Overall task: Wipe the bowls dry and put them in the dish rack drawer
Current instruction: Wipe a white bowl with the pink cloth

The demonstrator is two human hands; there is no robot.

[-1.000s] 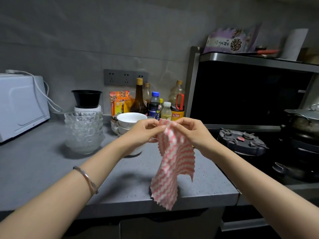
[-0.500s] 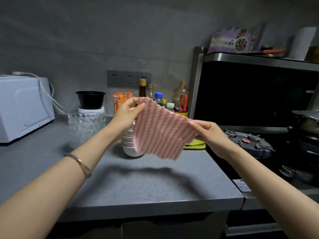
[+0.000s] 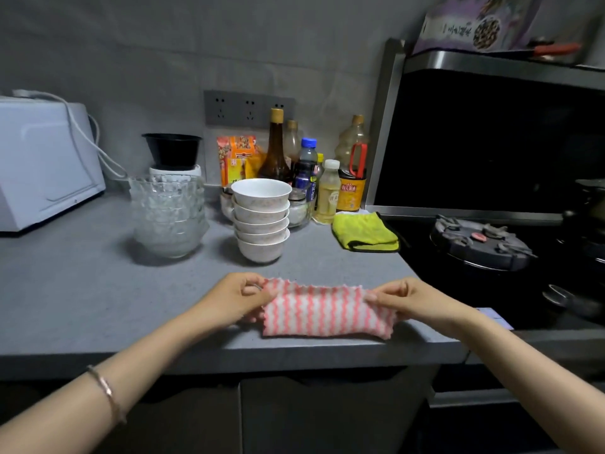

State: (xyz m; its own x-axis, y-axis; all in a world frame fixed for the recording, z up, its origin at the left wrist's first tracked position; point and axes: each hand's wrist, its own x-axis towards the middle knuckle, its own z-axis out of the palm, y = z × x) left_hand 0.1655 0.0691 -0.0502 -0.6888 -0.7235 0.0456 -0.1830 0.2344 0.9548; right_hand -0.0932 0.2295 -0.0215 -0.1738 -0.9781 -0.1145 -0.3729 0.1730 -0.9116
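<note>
Kitchen viewed from head height, looking down onto a grey surface [image 3: 82, 290].

Lower centre of the frame: a pink-and-white striped cloth [image 3: 322, 314], folded into a long band and stretched sideways near the front edge of the surface. Cannot tell whether resting on the surface or held just above it.
- Left grip [image 3: 235, 298] at the cloth's left end, thumb and curled fingers pinching the fabric.
- Right grip [image 3: 412, 301] at the cloth's right end, likewise pinching the fabric between thumb and fingertips.
- Thin bracelet [image 3: 106, 391] on the left wrist, lower left of the frame.

Centre of the frame, behind the cloth and apart from it: a stack of white bowls [image 3: 262, 221], nested upright, untouched. Just left of it, a stack of clear glass bowls [image 3: 167, 214], also upright. Behind the glass bowls, a black bowl [image 3: 172, 149] on a white base.

Against the back wall, a cluster of bottles [image 3: 276, 149] under a socket strip [image 3: 248, 108]. Right of the white bowls, a folded yellow-green cloth [image 3: 365, 232]. Far left, a white appliance [image 3: 42, 162] with a cord draped over it. Right side of the frame, dark: a round pot lid [image 3: 479, 244] on the stove.
</note>
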